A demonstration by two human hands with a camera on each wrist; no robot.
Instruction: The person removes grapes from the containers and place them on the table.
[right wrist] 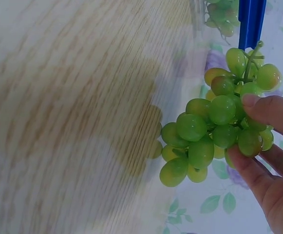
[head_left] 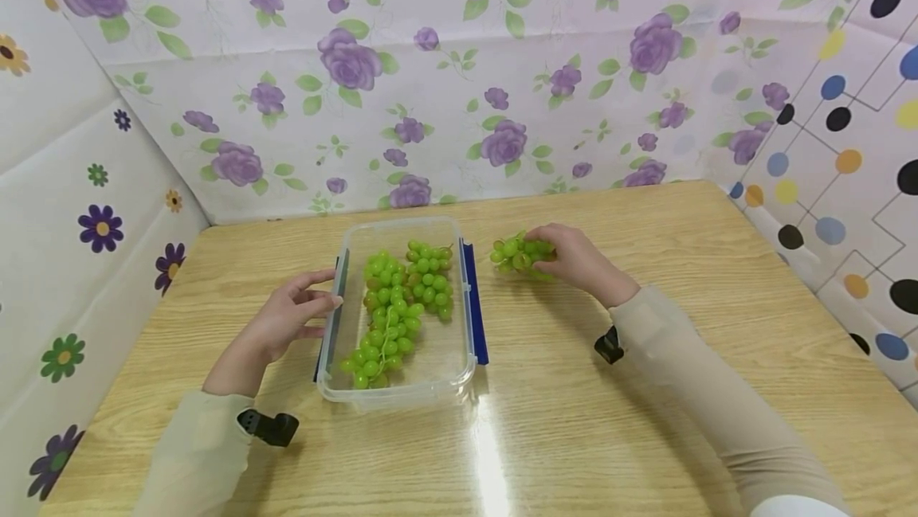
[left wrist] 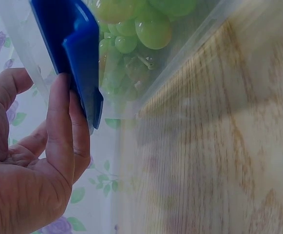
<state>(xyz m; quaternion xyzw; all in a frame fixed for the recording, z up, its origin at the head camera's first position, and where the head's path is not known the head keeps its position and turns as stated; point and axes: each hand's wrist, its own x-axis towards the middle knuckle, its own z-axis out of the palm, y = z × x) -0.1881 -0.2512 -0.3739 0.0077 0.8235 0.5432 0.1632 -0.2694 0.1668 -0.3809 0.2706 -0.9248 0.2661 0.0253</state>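
A clear plastic container (head_left: 430, 358) with blue side flaps stands on the table, and green grape bunches (head_left: 387, 318) lie inside it. At its left wall, my left hand (head_left: 290, 314) holds the edge, the fingertips against the blue flap (left wrist: 80, 53) in the left wrist view. Right of the container, my right hand (head_left: 574, 258) pinches another bunch of grapes (right wrist: 204, 126) between thumb and fingers. In the right wrist view this bunch's stem points up toward a blue flap (right wrist: 252, 22). The fingers partly cover its near side.
The wooden table (head_left: 610, 421) extends around the container. A flowered sheet (head_left: 445, 103) rises behind it, with patterned sheets at left and right. The container's right blue flap (head_left: 473, 306) sticks outward, between the container and the held bunch.
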